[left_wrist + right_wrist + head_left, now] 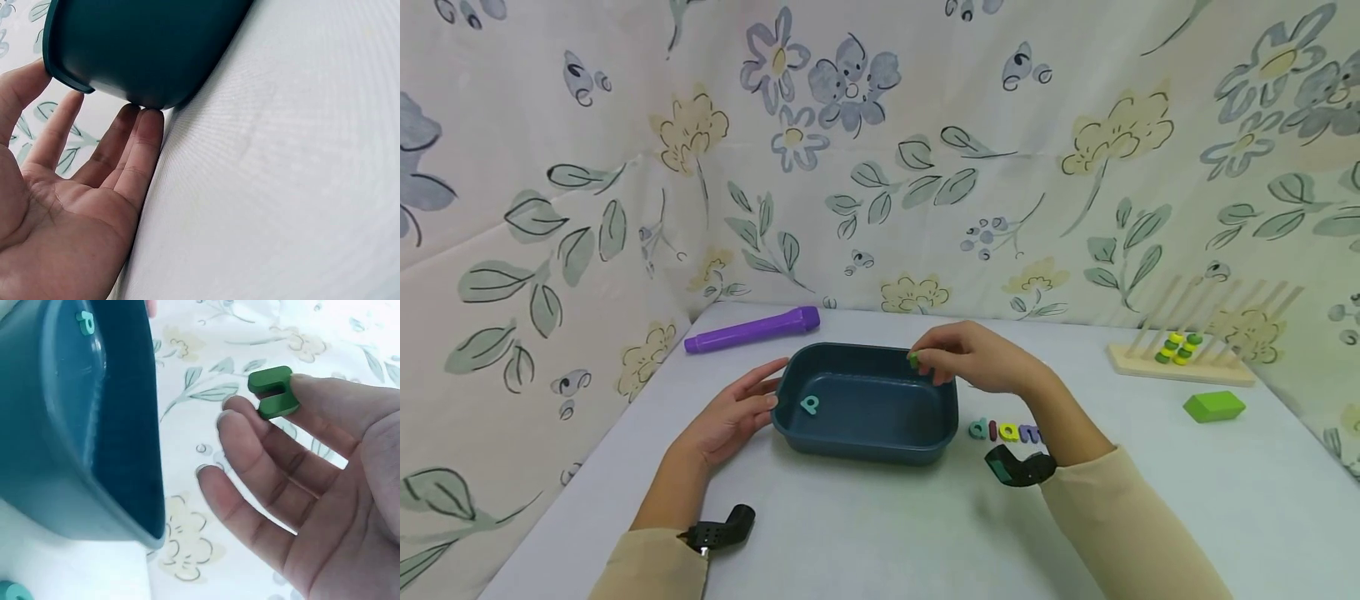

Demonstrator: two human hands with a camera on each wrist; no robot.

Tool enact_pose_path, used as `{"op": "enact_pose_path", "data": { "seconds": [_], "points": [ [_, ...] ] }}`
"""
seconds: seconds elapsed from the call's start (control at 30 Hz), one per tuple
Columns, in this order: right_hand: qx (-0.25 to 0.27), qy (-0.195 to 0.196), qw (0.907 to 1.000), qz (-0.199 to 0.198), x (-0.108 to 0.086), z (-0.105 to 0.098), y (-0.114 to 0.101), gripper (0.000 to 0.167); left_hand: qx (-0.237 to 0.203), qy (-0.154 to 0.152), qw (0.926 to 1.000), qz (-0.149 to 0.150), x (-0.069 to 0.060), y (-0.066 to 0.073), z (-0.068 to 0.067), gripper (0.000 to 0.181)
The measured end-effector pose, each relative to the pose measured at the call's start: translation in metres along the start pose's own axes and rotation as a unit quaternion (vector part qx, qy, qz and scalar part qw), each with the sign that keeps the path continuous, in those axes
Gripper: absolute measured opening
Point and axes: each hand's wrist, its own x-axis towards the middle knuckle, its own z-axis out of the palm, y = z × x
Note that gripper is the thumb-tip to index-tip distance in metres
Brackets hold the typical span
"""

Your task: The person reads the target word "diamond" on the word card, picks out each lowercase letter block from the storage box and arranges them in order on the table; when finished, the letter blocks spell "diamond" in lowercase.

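Observation:
A dark teal plastic tub [865, 450] stands on the white table, with a small teal toy letter [808, 405] lying inside at its left. My right hand [973, 357] is over the tub's far right corner. Between thumb and fingertips it pinches a green toy letter [274, 392], shaped like an n or u; the other fingers are loosely bent. Against the tub's left side rests my left hand [733, 417]. In the left wrist view, its fairly straight fingers [147, 144] touch the tub's wall and rim.
Several coloured toy letters [1008, 432] lie in a row right of the tub, partly behind the right wrist. A purple toy microphone [752, 330] lies behind at left. At right are a wooden bead rack [1180, 367] and a green block [1214, 407]. Floral cloth [880, 208] hangs behind.

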Motion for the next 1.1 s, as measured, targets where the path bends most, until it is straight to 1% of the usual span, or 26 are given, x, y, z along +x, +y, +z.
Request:
{"op": "enact_pose_path", "data": {
  "seconds": [0.13,0.3,0.4,0.53,0.67,0.83,1.1],
  "points": [
    [0.0,0.021,0.9998,0.0,-0.006,0.003,0.007,0.023,-0.004,-0.001,1.0,0.0,-0.001,-0.001,0.0,0.066],
    [0.008,0.036,0.9993,0.002,-0.012,0.006,0.015,0.024,-0.005,0.002,1.0,-0.001,-0.001,0.0,0.0,0.066],
    [0.022,0.039,0.999,0.002,-0.017,0.006,0.019,0.026,-0.006,0.002,1.0,-0.001,-0.001,0.001,0.0,0.066],
    [0.037,0.048,0.9982,0.005,-0.022,0.006,0.023,0.025,-0.004,0.0,1.0,0.0,-0.001,0.001,-0.001,0.066],
    [0.03,0.053,0.998,0.011,-0.027,0.005,0.027,0.025,-0.003,0.002,1.0,-0.002,-0.001,0.001,-0.002,0.066],
    [0.018,0.057,0.998,0.023,-0.034,0.005,0.034,0.029,-0.002,0.0,1.0,-0.002,0.0,0.001,-0.003,0.065],
    [0.028,0.065,0.9973,0.021,-0.049,0.004,0.046,0.035,-0.001,0.002,1.0,-0.001,0.0,0.0,-0.001,0.065]
  ]
}}
